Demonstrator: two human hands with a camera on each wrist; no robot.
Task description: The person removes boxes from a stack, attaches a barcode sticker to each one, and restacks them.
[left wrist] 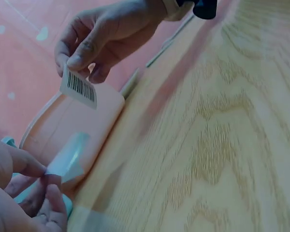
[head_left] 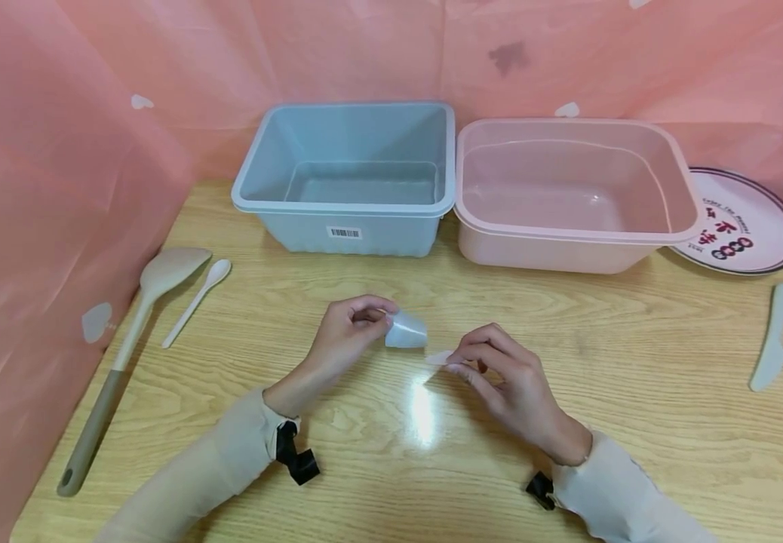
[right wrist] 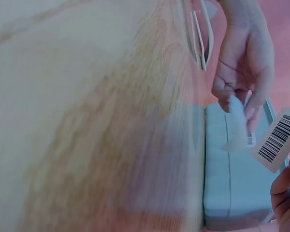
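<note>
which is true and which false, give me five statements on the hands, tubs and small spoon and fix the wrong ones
1. The left hand holds a curled pale-blue piece. True.
2. The right hand is empty. False: the right hand pinches a barcode label.
3. The blue tub bears a barcode sticker. True.
4. The pink tub stands left of the blue tub. False: the pink tub stands right of it.
5. The small spoon lies inside the blue tub. False: the small spoon lies on the table beside the spatula.
</note>
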